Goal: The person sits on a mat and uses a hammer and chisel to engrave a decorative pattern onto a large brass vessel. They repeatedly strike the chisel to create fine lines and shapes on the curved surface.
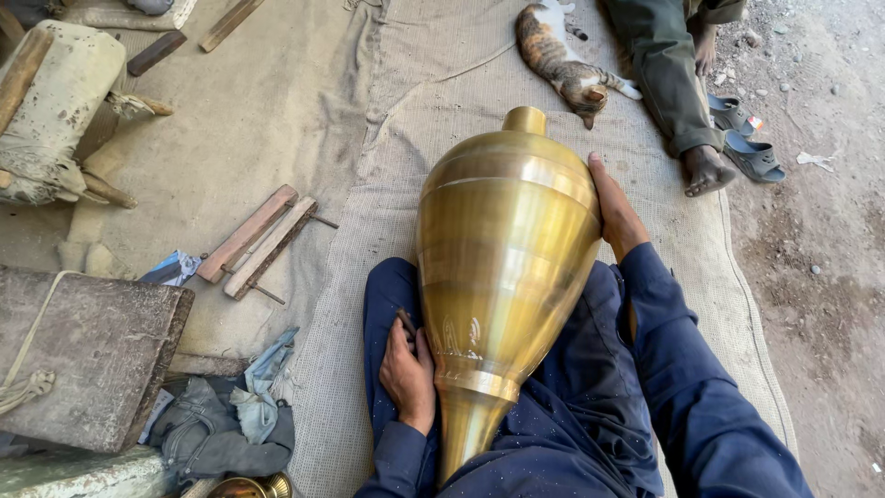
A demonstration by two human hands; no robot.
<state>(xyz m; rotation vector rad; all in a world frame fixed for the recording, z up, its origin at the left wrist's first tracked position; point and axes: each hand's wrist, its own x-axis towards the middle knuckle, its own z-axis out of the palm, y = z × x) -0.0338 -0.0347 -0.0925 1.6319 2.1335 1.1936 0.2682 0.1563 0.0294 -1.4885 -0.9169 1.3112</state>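
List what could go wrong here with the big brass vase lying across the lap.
1. The brass vase is smooth and rounded, and the right hand lies flat on its side rather than gripping, so it might roll off the lap.
2. The left hand sits low beside the narrow end; a shift could pinch its fingers.
3. A cat and another person's bare foot lie just past the top; a slide forward might reach them.

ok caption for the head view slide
Both hands, left hand and right hand, steady a large brass vase across the lap; a cat lies nearby.
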